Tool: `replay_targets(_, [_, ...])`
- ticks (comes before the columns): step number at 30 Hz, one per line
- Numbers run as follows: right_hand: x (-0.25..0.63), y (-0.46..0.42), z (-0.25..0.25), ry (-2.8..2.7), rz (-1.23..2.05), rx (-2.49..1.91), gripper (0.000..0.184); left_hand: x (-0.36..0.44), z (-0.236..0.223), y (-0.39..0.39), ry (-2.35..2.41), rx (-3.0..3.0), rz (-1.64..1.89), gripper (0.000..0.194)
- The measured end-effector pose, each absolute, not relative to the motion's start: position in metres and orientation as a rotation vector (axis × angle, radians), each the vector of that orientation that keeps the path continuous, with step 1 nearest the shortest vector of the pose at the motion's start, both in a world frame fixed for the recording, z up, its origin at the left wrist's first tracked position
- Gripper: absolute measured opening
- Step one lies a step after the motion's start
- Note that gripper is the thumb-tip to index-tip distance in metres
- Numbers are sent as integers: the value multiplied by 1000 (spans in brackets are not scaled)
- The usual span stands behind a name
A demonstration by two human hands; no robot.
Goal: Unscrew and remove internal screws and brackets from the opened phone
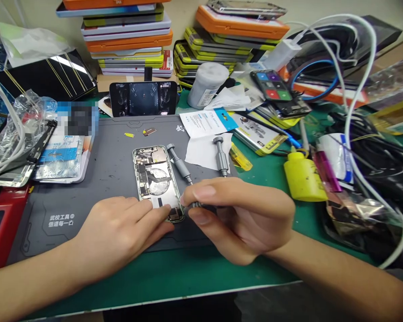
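The opened phone (158, 181) lies at the centre of the frame on the grey mat (107, 165), its inner parts bare. The person's left hand (116, 226) rests over its lower end, fingertips touching it; whether those fingers clamp its edges or only press from above cannot be told. The right hand (255, 214) is just beside the phone's lower right, its thumb and forefinger pinched together on a small dark ridged piece (195, 204), mostly hidden by the fingers.

The likeliest trouble is a slip. So little of the ridged piece shows that the hold looks slight; were it to twist free, it could drop onto the exposed parts or scratch them. Too much weight from the left fingers might bend or crack something thin at the lower end, while too little could let the phone skid or turn on the mat.

A grey screwdriver (179, 162) lies close along the phone's right side, its thin shaft pointing towards the right fingertips, so a careless knuckle could roll it against the frame. A second screwdriver (220, 155), on white paper (198, 154) farther right, is less exposed. Above the phone, a yellow scrap (129, 134) and a brown strip (149, 132) lie loose; a brush of the sleeveless forearm or a puff of air could lose them.
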State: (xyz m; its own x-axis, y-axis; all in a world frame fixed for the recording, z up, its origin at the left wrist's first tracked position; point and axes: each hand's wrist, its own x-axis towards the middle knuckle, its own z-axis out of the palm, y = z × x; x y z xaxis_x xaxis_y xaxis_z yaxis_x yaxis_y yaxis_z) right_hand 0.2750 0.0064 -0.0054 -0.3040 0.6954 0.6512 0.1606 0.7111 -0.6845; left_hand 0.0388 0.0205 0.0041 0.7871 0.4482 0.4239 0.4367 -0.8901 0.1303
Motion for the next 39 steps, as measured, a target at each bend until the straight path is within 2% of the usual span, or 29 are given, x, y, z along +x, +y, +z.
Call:
replay_targets(6, [275, 6, -7, -1838, 688, -631, 66, 40, 3, 21, 750, 2960, 700, 36])
replay_targets(14, [274, 14, -8, -1887, 528, -483, 39, 41, 2, 19, 759, 2971, 674, 32])
replay_targets(17, [274, 15, -8, -1893, 522, -488, 35, 40, 2, 19, 755, 2969, 680, 32])
replay_targets(39, [274, 19, -9, -1945, 480, -465, 44, 40, 2, 18, 745, 2954, 683, 28])
